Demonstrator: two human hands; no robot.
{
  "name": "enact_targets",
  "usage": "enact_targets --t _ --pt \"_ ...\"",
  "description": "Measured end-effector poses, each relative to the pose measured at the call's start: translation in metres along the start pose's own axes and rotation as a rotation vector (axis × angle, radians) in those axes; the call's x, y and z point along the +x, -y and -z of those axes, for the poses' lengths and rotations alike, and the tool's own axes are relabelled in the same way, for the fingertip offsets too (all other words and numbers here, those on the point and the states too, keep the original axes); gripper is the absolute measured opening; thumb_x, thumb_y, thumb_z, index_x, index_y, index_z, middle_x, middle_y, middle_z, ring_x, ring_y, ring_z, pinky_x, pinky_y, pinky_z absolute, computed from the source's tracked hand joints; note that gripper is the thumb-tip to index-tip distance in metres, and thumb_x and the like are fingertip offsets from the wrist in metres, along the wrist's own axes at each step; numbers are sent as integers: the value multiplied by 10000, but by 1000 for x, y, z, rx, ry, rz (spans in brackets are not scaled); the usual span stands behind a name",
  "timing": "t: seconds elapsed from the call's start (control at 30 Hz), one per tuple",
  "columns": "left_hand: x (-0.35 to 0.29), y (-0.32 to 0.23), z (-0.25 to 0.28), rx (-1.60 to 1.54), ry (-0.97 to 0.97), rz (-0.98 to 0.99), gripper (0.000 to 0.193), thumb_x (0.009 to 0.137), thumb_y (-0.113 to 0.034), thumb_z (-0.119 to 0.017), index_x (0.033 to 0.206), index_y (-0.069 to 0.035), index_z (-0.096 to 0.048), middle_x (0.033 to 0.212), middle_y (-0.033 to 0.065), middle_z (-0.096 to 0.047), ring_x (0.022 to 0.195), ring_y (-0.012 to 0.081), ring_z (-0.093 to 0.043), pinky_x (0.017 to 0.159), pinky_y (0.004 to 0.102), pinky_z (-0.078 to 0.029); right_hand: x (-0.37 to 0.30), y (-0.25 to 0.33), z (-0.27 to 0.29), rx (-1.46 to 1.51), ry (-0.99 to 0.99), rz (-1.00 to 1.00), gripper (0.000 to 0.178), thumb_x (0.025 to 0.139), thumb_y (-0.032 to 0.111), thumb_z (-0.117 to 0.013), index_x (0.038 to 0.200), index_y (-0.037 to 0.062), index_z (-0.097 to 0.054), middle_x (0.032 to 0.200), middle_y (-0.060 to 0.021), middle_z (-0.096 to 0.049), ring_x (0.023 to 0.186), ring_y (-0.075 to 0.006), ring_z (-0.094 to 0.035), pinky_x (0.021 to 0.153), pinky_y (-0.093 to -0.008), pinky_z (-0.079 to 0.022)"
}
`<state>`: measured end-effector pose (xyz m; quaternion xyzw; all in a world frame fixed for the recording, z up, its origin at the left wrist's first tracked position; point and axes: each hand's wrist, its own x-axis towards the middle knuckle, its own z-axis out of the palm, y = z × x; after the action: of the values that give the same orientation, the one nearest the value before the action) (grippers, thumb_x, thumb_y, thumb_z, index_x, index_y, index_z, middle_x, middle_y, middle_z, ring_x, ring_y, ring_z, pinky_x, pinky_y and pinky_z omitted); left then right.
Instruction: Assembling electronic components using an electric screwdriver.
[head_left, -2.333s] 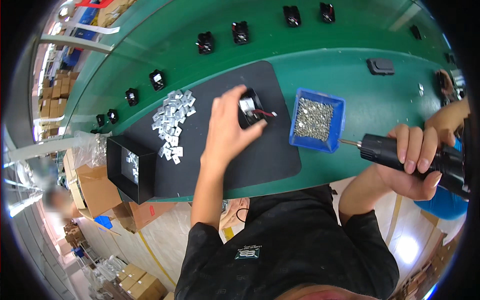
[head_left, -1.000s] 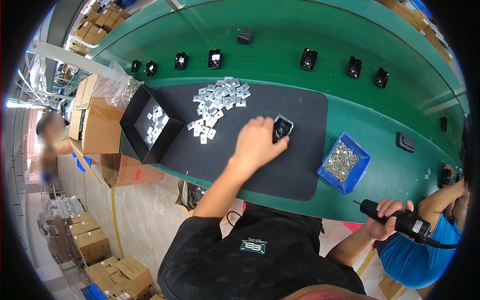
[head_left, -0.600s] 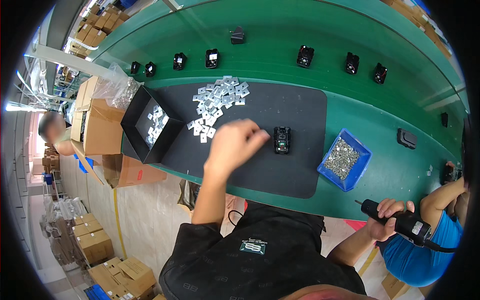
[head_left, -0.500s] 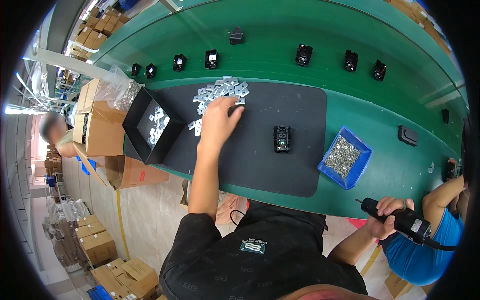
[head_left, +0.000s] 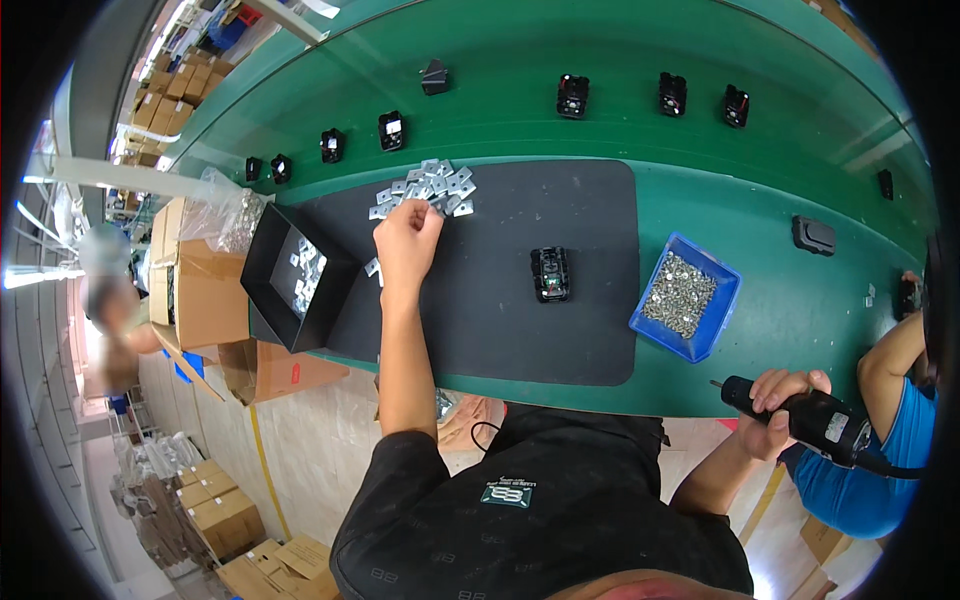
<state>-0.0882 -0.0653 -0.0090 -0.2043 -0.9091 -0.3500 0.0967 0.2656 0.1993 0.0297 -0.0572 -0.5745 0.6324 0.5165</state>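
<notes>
Head view: the left hand (head_left: 408,238) is curled shut by the metal plates (head_left: 436,180); I can't tell if it has one. The right hand (head_left: 768,428) grips a black screwdriver (head_left: 838,426). The black box (head_left: 550,276) on the mat (head_left: 490,335) looks only part done, its green bit showing.

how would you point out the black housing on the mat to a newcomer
On the green workbench, find the dark mat. Toward its right side, left of the blue bin of screws, sits a black housing. Unlike the similar housings in the row beyond, it is the only one on the mat, with green showing on it.
</notes>
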Motion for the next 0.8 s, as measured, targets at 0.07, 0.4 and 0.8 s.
enact_targets --t 0.07,0.4,0.8 --pt "-13 -9 -2 -237 51 113 83 793 -51 -616 827 25 -618 606 20 -580 544 63 -512 538 219 -430 0 -1 -2 15 13 2 620 797 230 -699 1261 0 -358 687 -29 -493 520 -113 -453 515 -252 -410" --pt "-80 -79 -34 -523 357 57 95 750 -28 -692 836 6 -674 828 53 -576 714 132 -542 648 249 -450 8 1 -16 104 -1 -10 604 806 247 -690 1257 20 -358 678 -13 -491 525 -109 -463 515 -253 -405" --pt "-83 -89 -36 -271 272 -99 161 688 -31 -723 807 -9 -617 921 96 -593 767 216 -570 693 307 -480 24 -45 -50 52 -120 -19 472 798 39 -607 1206 -18 -375 711 -80 -525 542 -147 -496 531 -308 -469"
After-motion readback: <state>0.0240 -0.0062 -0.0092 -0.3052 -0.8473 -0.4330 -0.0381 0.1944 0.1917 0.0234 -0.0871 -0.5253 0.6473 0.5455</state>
